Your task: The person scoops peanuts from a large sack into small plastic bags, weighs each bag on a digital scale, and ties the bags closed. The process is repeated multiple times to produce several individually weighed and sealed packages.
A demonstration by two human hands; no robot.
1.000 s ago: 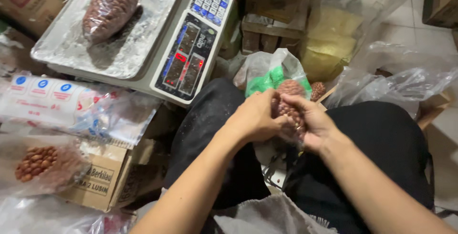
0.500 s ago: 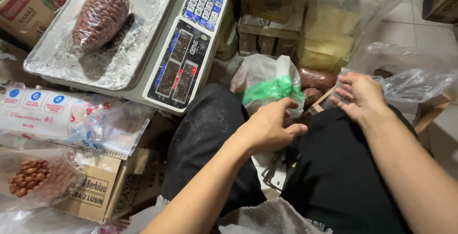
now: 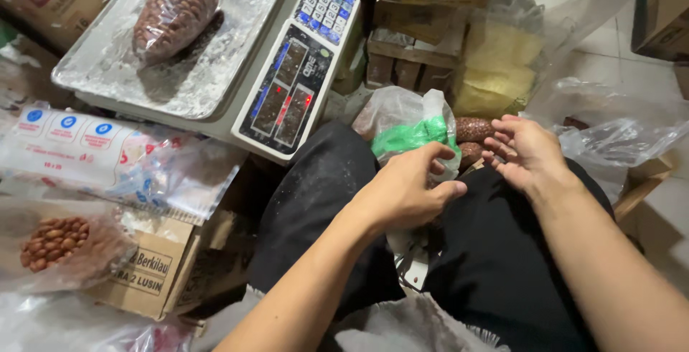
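While my left hand curls loosely over the clear plastic bag with the green bundle inside, fingers bent and thumb out, touching the plastic but not clamped on it, my right hand hovers just beside it, spread open and holding nothing. Its fingertips point at the packed bags of peanuts that lie between my knees, right behind the green bundle. I sit on the floor in black trousers, with the work in my lap.

As I judge it, the step in hand is gathering the bag's mouth, and it goes well if I pinch the plastic near the top with the left and let the right come in from the side to steady it, so the loose film does not slip or spill.

Up to my left stands the digital scale; one filled bag of peanuts lies on its metal tray, well apart from my hands. Nearer, a stack of printed plastic bags rests on a cardboard box, and another bag with a few peanuts sits at the far left. More crumpled clear plastic lies to my right.
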